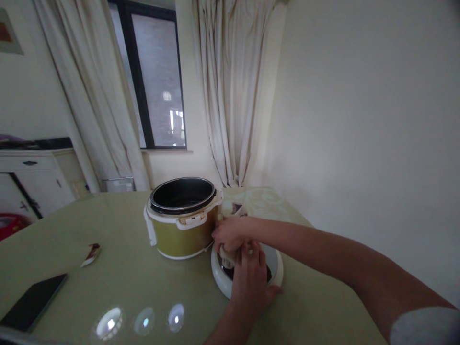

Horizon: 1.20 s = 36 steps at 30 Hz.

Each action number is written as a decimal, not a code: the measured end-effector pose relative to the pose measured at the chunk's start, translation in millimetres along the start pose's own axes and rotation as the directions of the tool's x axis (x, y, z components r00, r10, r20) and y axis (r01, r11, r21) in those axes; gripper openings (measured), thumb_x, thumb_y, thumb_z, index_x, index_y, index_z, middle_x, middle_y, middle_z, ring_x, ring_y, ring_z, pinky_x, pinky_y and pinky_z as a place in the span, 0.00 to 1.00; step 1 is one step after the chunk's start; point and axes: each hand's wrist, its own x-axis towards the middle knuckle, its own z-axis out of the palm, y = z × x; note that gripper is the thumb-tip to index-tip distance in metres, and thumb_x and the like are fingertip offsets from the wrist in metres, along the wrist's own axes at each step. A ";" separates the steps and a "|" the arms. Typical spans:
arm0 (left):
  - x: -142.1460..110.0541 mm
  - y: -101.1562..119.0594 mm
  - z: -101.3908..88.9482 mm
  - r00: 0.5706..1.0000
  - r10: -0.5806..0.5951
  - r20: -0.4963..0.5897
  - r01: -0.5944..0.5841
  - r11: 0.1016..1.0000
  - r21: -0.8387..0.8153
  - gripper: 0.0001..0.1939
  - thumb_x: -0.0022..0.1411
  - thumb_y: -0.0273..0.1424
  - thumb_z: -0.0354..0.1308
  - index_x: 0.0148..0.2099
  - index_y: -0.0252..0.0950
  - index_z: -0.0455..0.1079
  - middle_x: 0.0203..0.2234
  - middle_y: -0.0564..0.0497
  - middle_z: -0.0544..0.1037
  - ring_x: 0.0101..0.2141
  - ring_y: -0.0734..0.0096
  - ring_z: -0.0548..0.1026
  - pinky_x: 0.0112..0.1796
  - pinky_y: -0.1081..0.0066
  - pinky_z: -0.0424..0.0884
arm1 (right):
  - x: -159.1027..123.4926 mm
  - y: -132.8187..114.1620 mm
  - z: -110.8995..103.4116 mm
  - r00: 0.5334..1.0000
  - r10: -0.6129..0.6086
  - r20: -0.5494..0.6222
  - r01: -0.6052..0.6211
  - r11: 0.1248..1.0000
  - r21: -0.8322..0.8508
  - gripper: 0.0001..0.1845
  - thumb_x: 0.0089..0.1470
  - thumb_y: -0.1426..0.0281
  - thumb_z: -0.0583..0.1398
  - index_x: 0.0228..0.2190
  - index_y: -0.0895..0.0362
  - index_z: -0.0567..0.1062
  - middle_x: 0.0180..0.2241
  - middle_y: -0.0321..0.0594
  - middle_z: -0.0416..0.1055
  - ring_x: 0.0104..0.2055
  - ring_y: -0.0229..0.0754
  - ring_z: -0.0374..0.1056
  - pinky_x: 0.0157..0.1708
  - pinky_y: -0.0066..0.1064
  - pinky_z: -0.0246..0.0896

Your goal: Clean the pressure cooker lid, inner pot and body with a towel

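Observation:
A round cooker lid (218,281) with a pale rim and a dark middle lies on the table beside the rice cooker (173,237). My left hand (250,274) grips this lid from the near side, fingers across its top and thumb out over the right rim. Just beyond, my right hand (230,233) is closed on a beige cloth (227,259), pressed against the lid's upper left part. Part of the cloth is hidden beneath the fingers. The cooker stands upright and uncovered, its dark inner pot (183,195) showing, close to the left of my right hand.
On the left of the green table (125,282) lie a dark phone or tablet (34,303) and a small brown-and-white scrap (91,254). A pale crumpled item (237,209) sits behind my right hand. A white cabinet (39,177) stands at far left; a wall bounds the right.

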 end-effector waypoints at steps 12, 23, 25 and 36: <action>1.0 4.9 2.1 0.996 -0.030 0.079 0.028 0.999 0.026 0.49 0.57 0.56 0.69 0.70 0.28 0.67 0.60 0.31 0.74 0.58 0.34 0.73 0.55 0.41 0.75 | -12.1 -19.8 17.2 0.975 -0.215 -0.049 0.201 0.959 -0.201 0.22 0.59 0.70 0.63 0.54 0.42 0.81 0.51 0.44 0.77 0.53 0.57 0.70 0.39 0.39 0.65; 6.0 6.4 0.9 0.998 0.005 0.063 -0.009 0.998 0.057 0.53 0.52 0.55 0.73 0.71 0.29 0.67 0.64 0.28 0.70 0.61 0.29 0.69 0.59 0.37 0.71 | -20.0 -8.0 12.3 0.992 -0.126 -0.005 0.124 0.977 -0.175 0.15 0.53 0.73 0.64 0.40 0.44 0.85 0.46 0.39 0.82 0.51 0.57 0.72 0.42 0.41 0.65; 5.9 6.2 -0.5 0.996 -0.010 0.087 0.004 0.998 0.069 0.49 0.54 0.55 0.72 0.70 0.31 0.69 0.60 0.30 0.74 0.58 0.32 0.72 0.57 0.39 0.73 | -14.7 -21.4 18.1 0.968 -0.250 -0.017 0.243 0.954 -0.177 0.13 0.52 0.73 0.64 0.36 0.44 0.85 0.45 0.38 0.82 0.51 0.56 0.72 0.43 0.42 0.65; 5.1 5.3 0.4 0.995 0.081 0.056 -0.085 0.994 0.066 0.56 0.54 0.60 0.68 0.73 0.27 0.64 0.70 0.29 0.64 0.67 0.27 0.62 0.64 0.37 0.64 | -20.4 14.4 12.7 0.983 0.177 -0.046 -0.182 0.966 -0.181 0.19 0.60 0.69 0.62 0.52 0.50 0.82 0.45 0.49 0.82 0.44 0.57 0.78 0.37 0.41 0.69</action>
